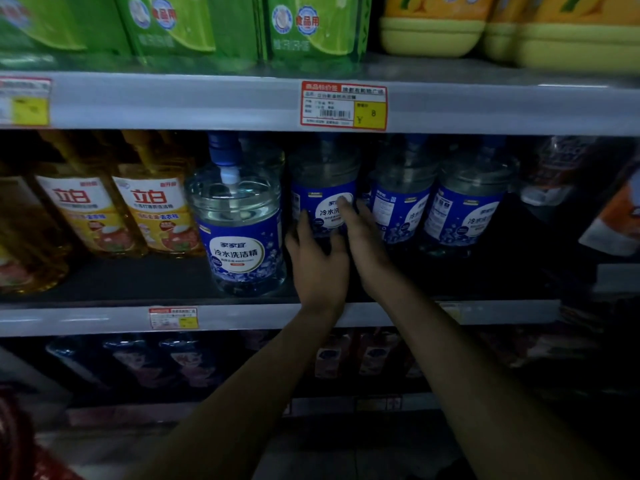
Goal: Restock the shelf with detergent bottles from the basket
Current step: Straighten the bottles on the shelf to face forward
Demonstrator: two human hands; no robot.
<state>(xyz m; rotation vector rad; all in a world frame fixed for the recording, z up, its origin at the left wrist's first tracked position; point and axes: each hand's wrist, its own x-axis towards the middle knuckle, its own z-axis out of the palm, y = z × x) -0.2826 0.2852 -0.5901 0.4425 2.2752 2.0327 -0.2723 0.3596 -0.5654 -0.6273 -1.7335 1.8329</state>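
head view | from the person's head | faces the shelf head-on | close

bottles on shelf, refill pouches above

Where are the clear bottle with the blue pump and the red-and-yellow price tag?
Clear plastic bottle with blue pump [239, 251]: head view, on its blue label.
Red-and-yellow paper price tag [343, 105]: head view, on its white middle.

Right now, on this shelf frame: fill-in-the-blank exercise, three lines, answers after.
1. The left hand and the right hand both touch a bottle with a ____ label.
2. The amber bottles stand to its ____.
3. The price tag above shows the digit ____.
Answers: blue; left; 8.
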